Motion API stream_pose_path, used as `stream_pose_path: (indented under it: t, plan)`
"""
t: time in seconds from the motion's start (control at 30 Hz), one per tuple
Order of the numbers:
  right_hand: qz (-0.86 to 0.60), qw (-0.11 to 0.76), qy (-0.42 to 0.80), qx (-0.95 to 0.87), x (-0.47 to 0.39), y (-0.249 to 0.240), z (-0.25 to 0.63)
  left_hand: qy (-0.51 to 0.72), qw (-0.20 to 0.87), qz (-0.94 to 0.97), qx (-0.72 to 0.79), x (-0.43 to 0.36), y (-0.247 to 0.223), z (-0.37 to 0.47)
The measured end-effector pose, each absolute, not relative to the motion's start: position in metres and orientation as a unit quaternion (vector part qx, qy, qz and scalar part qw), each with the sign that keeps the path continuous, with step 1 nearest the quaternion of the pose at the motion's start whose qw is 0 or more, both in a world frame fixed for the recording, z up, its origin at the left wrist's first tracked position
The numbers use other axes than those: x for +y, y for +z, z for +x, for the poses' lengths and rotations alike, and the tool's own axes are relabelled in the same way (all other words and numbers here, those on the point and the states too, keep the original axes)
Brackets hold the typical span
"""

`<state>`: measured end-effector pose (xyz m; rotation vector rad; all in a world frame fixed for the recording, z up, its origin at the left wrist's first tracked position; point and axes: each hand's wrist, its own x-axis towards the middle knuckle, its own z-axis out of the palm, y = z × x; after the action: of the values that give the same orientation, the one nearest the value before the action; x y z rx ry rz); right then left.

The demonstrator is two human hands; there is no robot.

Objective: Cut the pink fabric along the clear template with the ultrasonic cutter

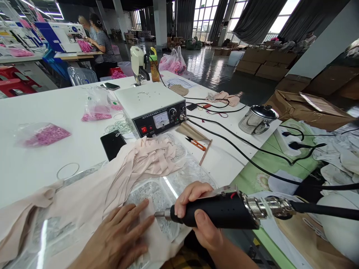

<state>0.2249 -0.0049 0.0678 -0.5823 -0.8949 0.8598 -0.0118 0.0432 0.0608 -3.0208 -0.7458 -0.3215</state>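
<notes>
My right hand [199, 213] is wrapped around a black handheld ultrasonic welding gun [221, 211]. Its thin metal tip points left and meets the edge of pale pink fabric [157, 239] beside my left fingertips. My left hand [117, 233] lies flat with its fingers stretched over that fabric, pressing it down on a clear, patterned plastic sheet [193, 168]. Just beyond the hands, a bunched heap of pink fabric strips [148, 157] rests on the sheet. A control box [159, 116] with a dial and knobs stands behind, its cable running to the right.
Orange thread snips [196, 143], a steel mug [256, 119] and a black phone [113, 145] lie around the box. Bags of pink pieces [46, 134] sit at left. Black cables [238, 144] cross the right side. A person in stripes [105, 45] sits at a distant sewing machine [60, 35].
</notes>
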Motion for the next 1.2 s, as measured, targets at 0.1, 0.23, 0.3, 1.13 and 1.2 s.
stream_pose_path:
  t: [0.1, 0.23, 0.3, 1.13, 1.2]
  plan:
    - [-0.275, 0.77, 0.394, -0.42, -0.003, 0.066, 0.225, -0.1, 0.01, -0.967, -0.234, 0.043, 0.061, -0.012]
    - [-0.271, 0.789, 0.394, -0.386, -0.006, 0.07, 0.227, -0.101, 0.013, -0.968, -0.231, 0.042, 0.063, -0.011]
    - [-0.273, 0.797, 0.399, -0.362, -0.011, 0.074, 0.231, -0.105, 0.017, -0.967, -0.231, 0.042, 0.064, -0.01]
    - [-0.269, 0.789, 0.457, -0.311, -0.032, 0.076, 0.239, -0.126, -0.019, -0.965, -0.23, 0.017, 0.066, 0.0]
    - [-0.263, 0.789, 0.457, -0.315, -0.033, 0.077, 0.24, -0.126, -0.019, -0.965, -0.231, 0.016, 0.066, 0.001]
